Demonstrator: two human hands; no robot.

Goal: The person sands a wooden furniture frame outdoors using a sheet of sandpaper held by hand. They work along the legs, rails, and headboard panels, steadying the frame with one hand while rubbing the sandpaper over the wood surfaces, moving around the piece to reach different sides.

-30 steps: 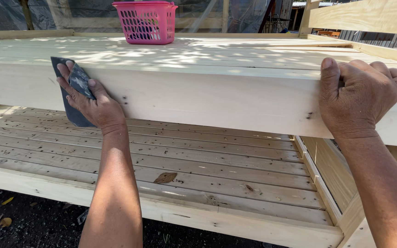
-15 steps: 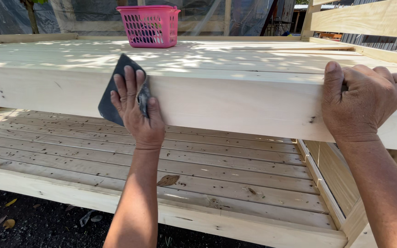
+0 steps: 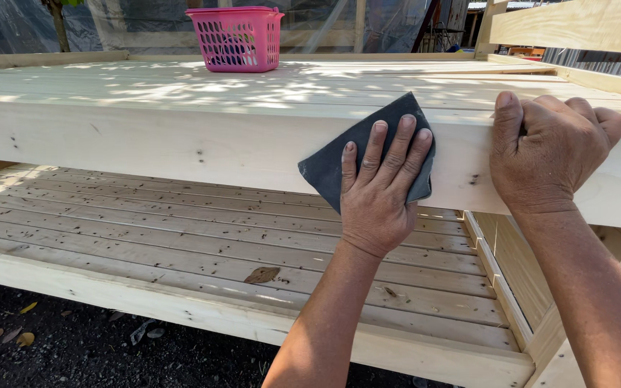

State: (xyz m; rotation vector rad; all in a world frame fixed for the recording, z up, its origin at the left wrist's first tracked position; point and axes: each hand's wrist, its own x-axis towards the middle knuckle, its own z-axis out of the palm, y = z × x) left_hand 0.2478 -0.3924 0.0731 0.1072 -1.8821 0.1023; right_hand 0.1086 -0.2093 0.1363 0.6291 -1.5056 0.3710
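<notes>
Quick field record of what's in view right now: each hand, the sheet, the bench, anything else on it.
left hand: flat, fingers spread, pressing dark sandpaper sheet against the front board of the wooden bench
right hand: gripping the bench's top front edge, beside the left hand
pink basket: on the benchtop, far side
lower shelf: slatted, a dry leaf on it

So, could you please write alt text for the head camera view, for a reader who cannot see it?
A person's left hand presses a dark sheet of sandpaper flat against the front edge board of a pale wooden bench, while the right hand grips the same edge. A pink plastic basket stands on the benchtop, and a slatted lower shelf lies beneath.
</notes>
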